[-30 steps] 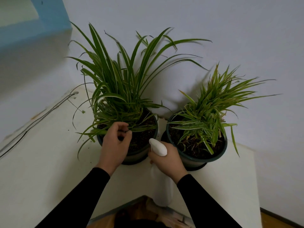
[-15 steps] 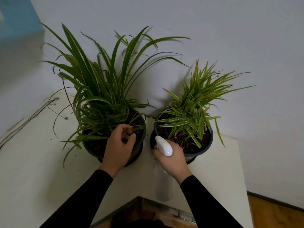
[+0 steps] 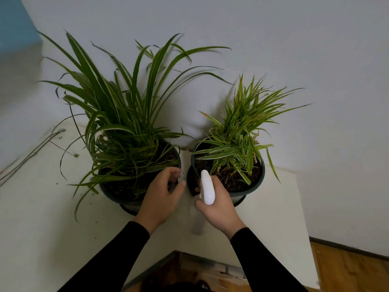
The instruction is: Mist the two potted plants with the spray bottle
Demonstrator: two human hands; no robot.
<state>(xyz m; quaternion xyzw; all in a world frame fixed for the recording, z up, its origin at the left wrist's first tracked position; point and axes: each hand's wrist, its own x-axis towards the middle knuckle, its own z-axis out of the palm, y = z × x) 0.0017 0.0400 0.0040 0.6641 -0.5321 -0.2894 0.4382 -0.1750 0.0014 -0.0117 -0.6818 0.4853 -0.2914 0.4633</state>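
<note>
Two potted plants stand side by side on a white table (image 3: 42, 218) against the wall. The left pot (image 3: 114, 198) is dark green and holds a large plant (image 3: 126, 114) with long striped leaves. The right pot (image 3: 255, 186) holds a smaller, paler plant (image 3: 242, 133). My left hand (image 3: 162, 197) curls over the near right rim of the left pot, fingers inside, thumb outside. My right hand (image 3: 219, 205) grips a spray bottle (image 3: 206, 189) with a white head. Its nozzle points away from me over the near rim of the right pot. The translucent body hangs below my hand.
Thin dark cables (image 3: 29, 152) run along the table's far left side. The table is L-shaped, with an inner corner (image 3: 174, 251) near me above a wooden floor (image 3: 347, 268). A pale wall (image 3: 294, 60) stands right behind the plants. Soil crumbs dot the tabletop.
My left hand has slid right along the left pot's rim, toward the gap between the pots. The spray bottle has stayed at the right pot's near rim. The view shifted.
</note>
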